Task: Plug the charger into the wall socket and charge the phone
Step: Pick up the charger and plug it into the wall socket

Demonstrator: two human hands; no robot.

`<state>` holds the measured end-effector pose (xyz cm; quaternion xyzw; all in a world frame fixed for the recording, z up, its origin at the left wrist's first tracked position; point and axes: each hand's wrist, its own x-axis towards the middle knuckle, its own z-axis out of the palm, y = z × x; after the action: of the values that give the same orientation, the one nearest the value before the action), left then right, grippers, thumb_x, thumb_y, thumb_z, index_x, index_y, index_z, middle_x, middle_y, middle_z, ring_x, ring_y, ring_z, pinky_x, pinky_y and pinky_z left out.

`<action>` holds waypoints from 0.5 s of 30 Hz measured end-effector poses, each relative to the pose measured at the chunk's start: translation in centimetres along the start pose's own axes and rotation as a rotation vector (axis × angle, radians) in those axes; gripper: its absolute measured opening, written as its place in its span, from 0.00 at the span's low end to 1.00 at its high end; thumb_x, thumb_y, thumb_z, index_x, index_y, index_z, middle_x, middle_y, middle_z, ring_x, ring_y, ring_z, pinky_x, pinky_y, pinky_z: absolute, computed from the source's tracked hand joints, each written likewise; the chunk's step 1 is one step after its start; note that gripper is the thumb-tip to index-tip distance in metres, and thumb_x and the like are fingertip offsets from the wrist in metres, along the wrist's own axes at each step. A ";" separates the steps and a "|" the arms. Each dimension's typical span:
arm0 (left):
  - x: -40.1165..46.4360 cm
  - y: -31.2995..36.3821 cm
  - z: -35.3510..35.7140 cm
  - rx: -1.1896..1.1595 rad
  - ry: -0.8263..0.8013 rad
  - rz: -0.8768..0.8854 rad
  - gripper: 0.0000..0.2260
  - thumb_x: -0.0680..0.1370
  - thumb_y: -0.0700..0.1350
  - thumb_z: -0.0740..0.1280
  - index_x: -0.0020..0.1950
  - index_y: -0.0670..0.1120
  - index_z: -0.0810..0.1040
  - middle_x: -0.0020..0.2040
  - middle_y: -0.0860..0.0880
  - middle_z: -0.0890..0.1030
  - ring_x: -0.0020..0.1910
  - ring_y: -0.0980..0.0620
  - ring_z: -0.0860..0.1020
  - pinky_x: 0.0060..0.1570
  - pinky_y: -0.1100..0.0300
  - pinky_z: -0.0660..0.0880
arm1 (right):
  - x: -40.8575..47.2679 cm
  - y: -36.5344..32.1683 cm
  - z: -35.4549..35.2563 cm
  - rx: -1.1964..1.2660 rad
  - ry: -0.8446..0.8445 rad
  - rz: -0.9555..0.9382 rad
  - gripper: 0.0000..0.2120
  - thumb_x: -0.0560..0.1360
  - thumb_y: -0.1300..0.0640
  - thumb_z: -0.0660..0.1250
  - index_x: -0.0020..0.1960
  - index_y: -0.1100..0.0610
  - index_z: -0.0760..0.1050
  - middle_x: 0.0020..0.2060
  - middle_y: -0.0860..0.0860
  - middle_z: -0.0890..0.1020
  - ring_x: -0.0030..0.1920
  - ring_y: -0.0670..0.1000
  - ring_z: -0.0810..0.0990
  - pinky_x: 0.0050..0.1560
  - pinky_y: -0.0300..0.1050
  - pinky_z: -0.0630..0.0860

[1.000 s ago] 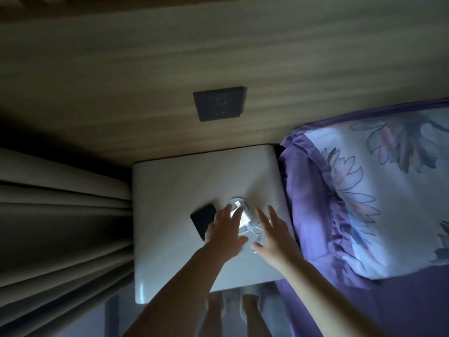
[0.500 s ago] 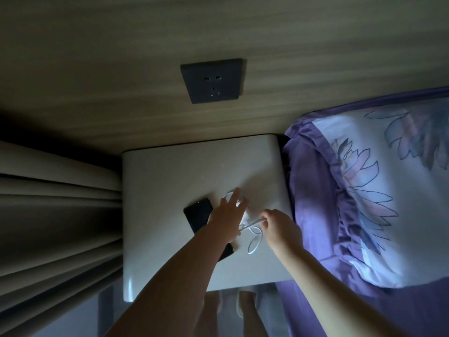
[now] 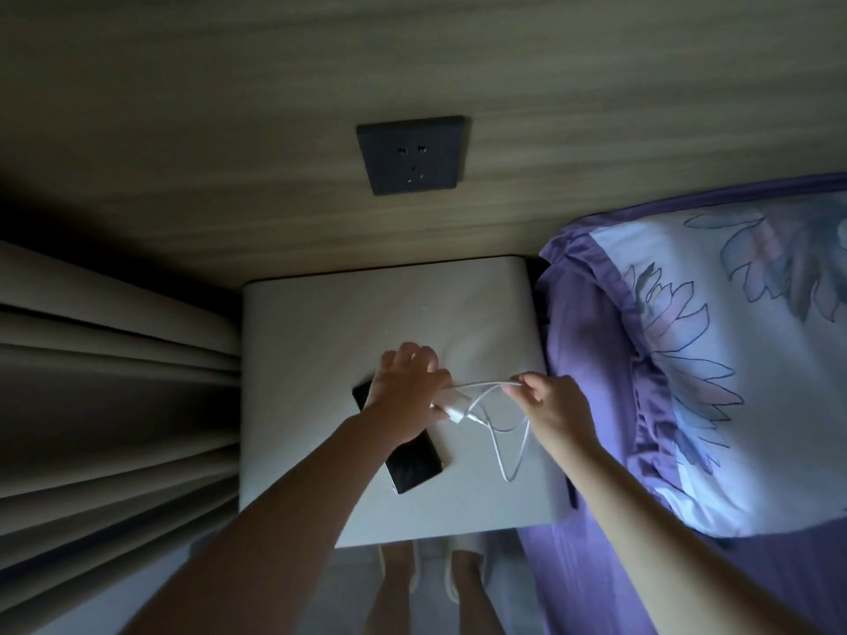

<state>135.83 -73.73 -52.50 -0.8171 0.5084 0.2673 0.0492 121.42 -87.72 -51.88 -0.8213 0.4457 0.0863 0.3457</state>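
Holding the white charger (image 3: 453, 407) block between thumb and fingers, the left hand (image 3: 408, 389) hovers just above the pale surface (image 3: 321, 323), its other fingers loosely spread, while the right hand (image 3: 552, 403) pinches the white cable (image 3: 508, 444) near one end and draws it out to the side. A slack loop of cable hangs down between the two hands and trails onto the surface. The dark phone (image 3: 410, 465) lies flat under the left forearm, partly hidden by it. On the wood-grain wall above, the dark wall socket (image 3: 412, 155) is empty and well apart from the charger. Untangling seems to be the step in hand, and doing it well probably means freeing the loop fully before lifting, so it does not catch the phone and drag it toward the edge. Turning the block so its prongs face the wall should come next; which way they point now cannot be told in this dim light.
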 end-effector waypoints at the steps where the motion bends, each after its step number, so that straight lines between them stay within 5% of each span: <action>1: -0.6 -0.3 -0.4 -0.087 -0.003 0.003 0.21 0.73 0.57 0.67 0.65 0.53 0.75 0.68 0.51 0.68 0.71 0.46 0.62 0.69 0.51 0.60 | 0.0 0.0 -0.6 0.127 -0.024 0.019 0.08 0.75 0.53 0.68 0.45 0.56 0.83 0.40 0.57 0.87 0.46 0.58 0.83 0.47 0.51 0.75; 5: -2.7 -1.2 -3.1 -0.661 -0.040 -0.143 0.24 0.69 0.53 0.75 0.62 0.47 0.77 0.64 0.51 0.73 0.65 0.49 0.70 0.62 0.58 0.66 | -0.4 -1.4 -3.0 0.582 -0.182 0.104 0.10 0.76 0.62 0.66 0.45 0.47 0.78 0.44 0.51 0.84 0.42 0.38 0.80 0.52 0.42 0.72; 9: -4.5 -1.0 -7.1 -1.053 -0.033 -0.290 0.16 0.68 0.49 0.77 0.51 0.48 0.77 0.47 0.52 0.79 0.49 0.51 0.78 0.45 0.61 0.71 | -1.3 -4.3 -5.0 0.561 -0.280 0.012 0.21 0.77 0.66 0.60 0.66 0.49 0.71 0.61 0.48 0.75 0.62 0.46 0.74 0.67 0.45 0.68; 12: -6.1 -0.6 -9.0 -1.187 0.047 -0.364 0.23 0.61 0.55 0.78 0.50 0.46 0.79 0.49 0.46 0.83 0.51 0.45 0.81 0.54 0.52 0.75 | -3.0 -6.9 -6.4 0.471 -0.341 -0.116 0.28 0.74 0.59 0.63 0.73 0.48 0.63 0.72 0.46 0.67 0.71 0.42 0.64 0.71 0.40 0.59; 15: -8.0 0.1 -10.9 -1.271 0.073 -0.400 0.17 0.66 0.52 0.78 0.50 0.51 0.78 0.53 0.46 0.83 0.55 0.45 0.81 0.60 0.49 0.75 | -5.0 -8.4 -7.4 0.390 -0.381 -0.181 0.30 0.72 0.49 0.69 0.71 0.39 0.62 0.77 0.49 0.59 0.76 0.45 0.56 0.77 0.49 0.55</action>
<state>137.24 -71.12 -39.31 -0.7744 0.0920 0.4726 -0.4106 123.85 -86.09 -39.98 -0.7448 0.3058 0.1206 0.5807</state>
